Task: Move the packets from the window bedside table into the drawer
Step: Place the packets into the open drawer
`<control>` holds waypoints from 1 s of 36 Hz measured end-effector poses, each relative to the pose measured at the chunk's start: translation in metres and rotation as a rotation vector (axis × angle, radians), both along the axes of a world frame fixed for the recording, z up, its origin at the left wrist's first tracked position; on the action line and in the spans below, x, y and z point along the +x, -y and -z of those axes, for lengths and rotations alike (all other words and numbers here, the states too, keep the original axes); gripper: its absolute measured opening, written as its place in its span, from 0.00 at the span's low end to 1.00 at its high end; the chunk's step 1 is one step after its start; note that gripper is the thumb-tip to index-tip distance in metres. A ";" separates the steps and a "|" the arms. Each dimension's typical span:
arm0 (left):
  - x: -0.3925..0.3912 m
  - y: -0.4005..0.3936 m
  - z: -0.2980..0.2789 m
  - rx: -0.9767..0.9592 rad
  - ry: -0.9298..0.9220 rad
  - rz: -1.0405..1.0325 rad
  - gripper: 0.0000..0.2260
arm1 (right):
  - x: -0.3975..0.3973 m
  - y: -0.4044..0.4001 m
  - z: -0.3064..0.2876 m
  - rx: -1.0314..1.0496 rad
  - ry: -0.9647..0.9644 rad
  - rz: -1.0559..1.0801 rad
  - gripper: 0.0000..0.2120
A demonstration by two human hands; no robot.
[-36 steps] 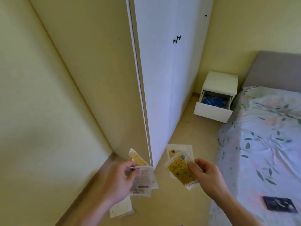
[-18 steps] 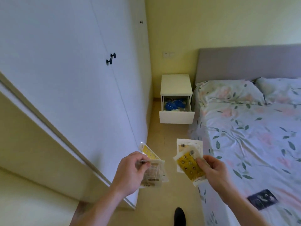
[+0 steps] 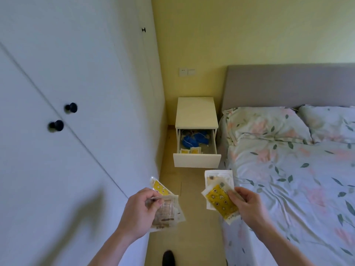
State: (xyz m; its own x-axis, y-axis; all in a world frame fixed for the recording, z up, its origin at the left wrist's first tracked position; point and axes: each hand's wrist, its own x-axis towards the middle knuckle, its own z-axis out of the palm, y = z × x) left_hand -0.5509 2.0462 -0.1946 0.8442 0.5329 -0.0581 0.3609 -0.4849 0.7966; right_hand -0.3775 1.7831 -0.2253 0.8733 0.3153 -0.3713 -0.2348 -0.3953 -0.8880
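My left hand (image 3: 140, 214) pinches a bundle of packets (image 3: 167, 210), one yellow, the others pale with brown print. My right hand (image 3: 247, 206) pinches another bundle of packets (image 3: 219, 198): a yellow one in front of a white one. Ahead stands a white bedside table (image 3: 196, 112) with its drawer (image 3: 196, 160) pulled open. In the drawer lie two yellow packets (image 3: 190, 151) at the front and blue items with cords (image 3: 194, 140) behind them. Both hands are well short of the drawer, low in view.
A white wardrobe (image 3: 76, 112) with black knobs lines the left side. A bed (image 3: 297, 179) with floral bedding and a grey headboard fills the right. A narrow strip of tan floor (image 3: 184, 237) runs between them to the table. My dark shoe (image 3: 168, 258) shows at the bottom.
The view has swung from the wall and wardrobe corner to face the bedside table, which is now nearer. Both hands hold their packets as before.
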 end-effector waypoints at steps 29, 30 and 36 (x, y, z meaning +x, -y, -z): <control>0.419 -0.214 0.076 -0.123 -0.235 0.058 0.04 | 0.382 -0.190 0.092 -0.128 -0.203 0.227 0.10; 0.429 -0.218 0.080 -0.129 -0.249 0.047 0.04 | 0.399 -0.197 0.100 -0.149 -0.222 0.208 0.10; 0.490 -0.245 0.113 -0.094 -0.358 0.022 0.04 | 0.483 -0.239 0.147 -0.295 -0.340 0.099 0.13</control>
State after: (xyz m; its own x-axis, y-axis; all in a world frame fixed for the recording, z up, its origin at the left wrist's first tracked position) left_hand -0.0608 2.2910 -0.3072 0.7727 0.4929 -0.3999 0.6152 -0.4264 0.6632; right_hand 0.1053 2.0218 -0.3727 0.7069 0.0744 -0.7034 -0.5426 -0.5809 -0.6067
